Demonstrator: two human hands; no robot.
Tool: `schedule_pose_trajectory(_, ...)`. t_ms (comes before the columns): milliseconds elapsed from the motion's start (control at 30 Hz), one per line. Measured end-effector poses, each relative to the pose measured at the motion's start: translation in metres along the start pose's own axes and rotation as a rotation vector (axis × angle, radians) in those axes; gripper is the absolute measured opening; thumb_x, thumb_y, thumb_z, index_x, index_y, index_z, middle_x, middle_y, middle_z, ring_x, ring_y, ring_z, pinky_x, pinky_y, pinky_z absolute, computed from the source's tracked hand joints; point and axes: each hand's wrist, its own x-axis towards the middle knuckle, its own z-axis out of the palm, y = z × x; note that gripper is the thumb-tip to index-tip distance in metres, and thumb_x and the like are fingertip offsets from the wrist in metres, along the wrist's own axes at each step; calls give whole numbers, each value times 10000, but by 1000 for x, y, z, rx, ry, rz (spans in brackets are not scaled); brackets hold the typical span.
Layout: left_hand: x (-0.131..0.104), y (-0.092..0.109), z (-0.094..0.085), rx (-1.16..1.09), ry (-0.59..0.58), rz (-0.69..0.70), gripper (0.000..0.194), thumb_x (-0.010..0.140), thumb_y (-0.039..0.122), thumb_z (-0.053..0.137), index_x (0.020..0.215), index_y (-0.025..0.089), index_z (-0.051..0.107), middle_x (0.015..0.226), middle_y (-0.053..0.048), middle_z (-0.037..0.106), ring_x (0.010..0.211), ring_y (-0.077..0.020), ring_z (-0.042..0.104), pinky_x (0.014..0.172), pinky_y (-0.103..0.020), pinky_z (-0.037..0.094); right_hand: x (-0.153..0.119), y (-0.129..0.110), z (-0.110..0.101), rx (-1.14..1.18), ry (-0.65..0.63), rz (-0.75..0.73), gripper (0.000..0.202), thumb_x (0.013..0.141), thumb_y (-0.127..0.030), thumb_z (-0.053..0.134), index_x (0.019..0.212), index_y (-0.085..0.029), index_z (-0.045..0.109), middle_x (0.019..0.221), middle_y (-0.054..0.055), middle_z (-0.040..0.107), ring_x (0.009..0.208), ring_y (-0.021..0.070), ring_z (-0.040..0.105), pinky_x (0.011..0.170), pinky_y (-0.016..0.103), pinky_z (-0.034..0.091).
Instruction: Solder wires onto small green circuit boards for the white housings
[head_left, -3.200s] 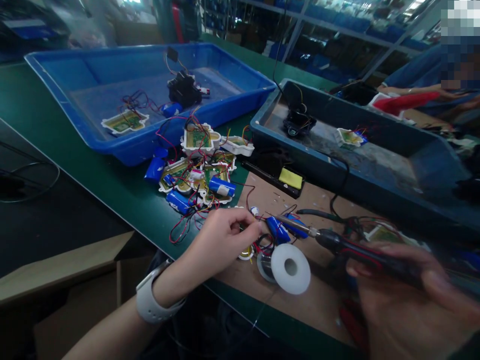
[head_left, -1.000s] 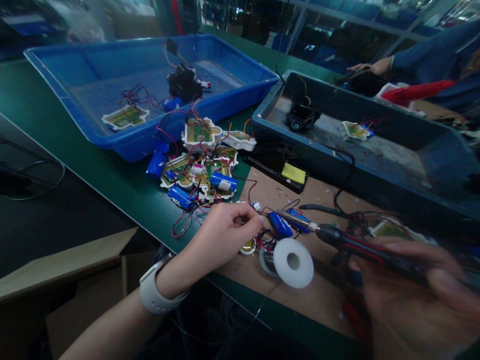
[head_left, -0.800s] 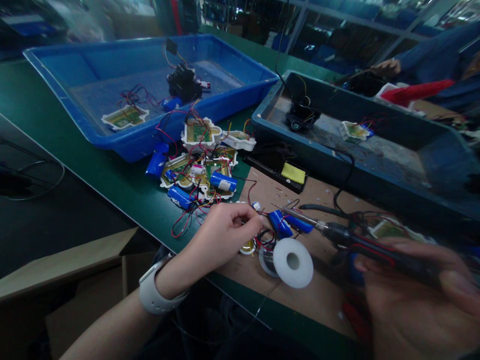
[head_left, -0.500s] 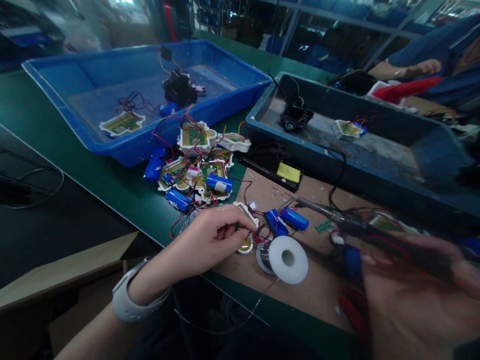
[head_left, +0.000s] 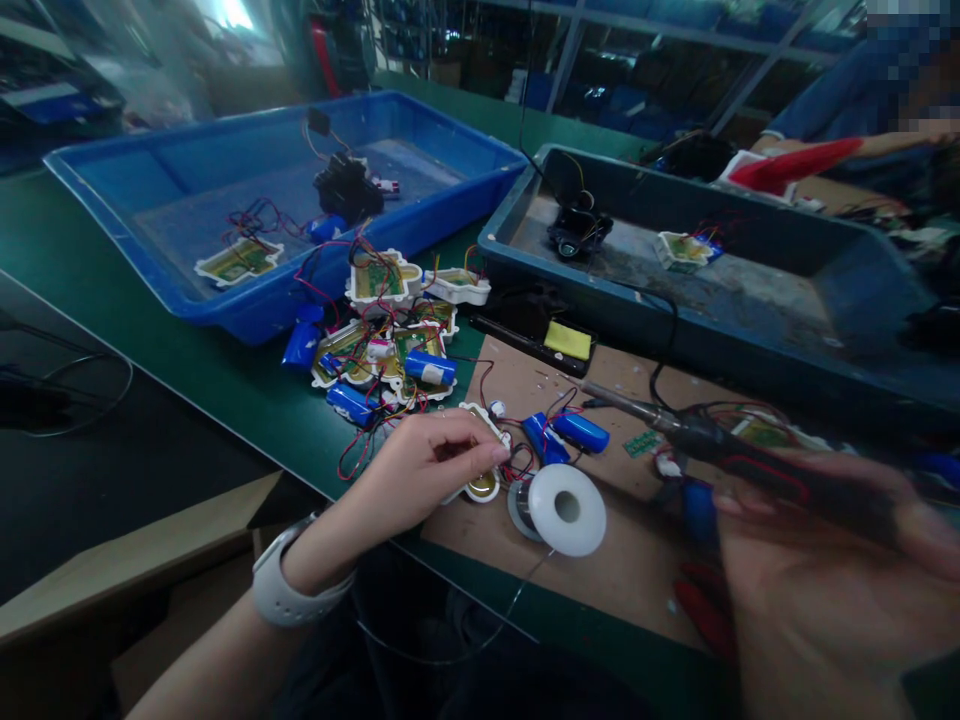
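Note:
My left hand (head_left: 420, 460) is closed in a pinch over a white-rimmed circuit board case (head_left: 482, 487) on the brown board. Its fingers cover part of the case, and what lies between the tips is too small to make out. My right hand (head_left: 825, 560), blurred, grips a soldering iron (head_left: 720, 455) by its dark handle, the metal tip pointing left over the board. Beside the case stand a solder wire spool (head_left: 568, 508) and two blue cylindrical battery packs (head_left: 581, 432), with thin red and black wires about them.
Several wired circuit cases (head_left: 382, 278) and blue cells are heaped left of the board. Behind are a bright blue tray (head_left: 247, 305) and a darker tray (head_left: 720, 320). A yellow sponge (head_left: 568, 340) sits in a black holder. Across the table is another person's arm (head_left: 892, 145).
The whole view has shifted slightly. My left fingertips have moved a little up along the case's edge. My right hand still holds the soldering iron, nearly unmoved.

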Motion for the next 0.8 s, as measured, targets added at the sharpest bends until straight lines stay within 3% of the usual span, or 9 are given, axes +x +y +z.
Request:
schedule_pose_trajectory(233,0,3,2,-3,-21,-111,229,868,265,557,765,110,691,788,-47,658,732,-130,581,649,-235,425,-10,-4,0,-37,-13,-3,299,597,-554,647,673,-267,682,666,-5,576,511,186,562,346,335,416)
schedule_pose_trajectory(400,2,4,2,-35,-27,-145,232,856,254,555,726,106,677,752,-36,638,702,-114,561,630,-221,421,-13,-6,4,-121,-64,-22,245,698,-499,556,653,-289,675,616,-2,550,459,169,506,355,328,394)
schedule_pose_trajectory(500,4,5,3,-60,-26,-143,225,853,241,554,712,109,671,741,-26,630,681,-95,551,620,-204,417,-13,-5,6,-152,-77,-98,246,681,-446,510,607,-272,667,559,18,562,423,176,486,334,308,338)
schedule_pose_trajectory(800,3,3,4,-42,-6,-182,259,838,299,558,683,114,649,702,-26,622,639,-97,536,575,-208,402,-18,-4,4,-239,-150,-134,239,712,-374,450,669,-285,667,635,32,611,436,189,514,318,317,345)
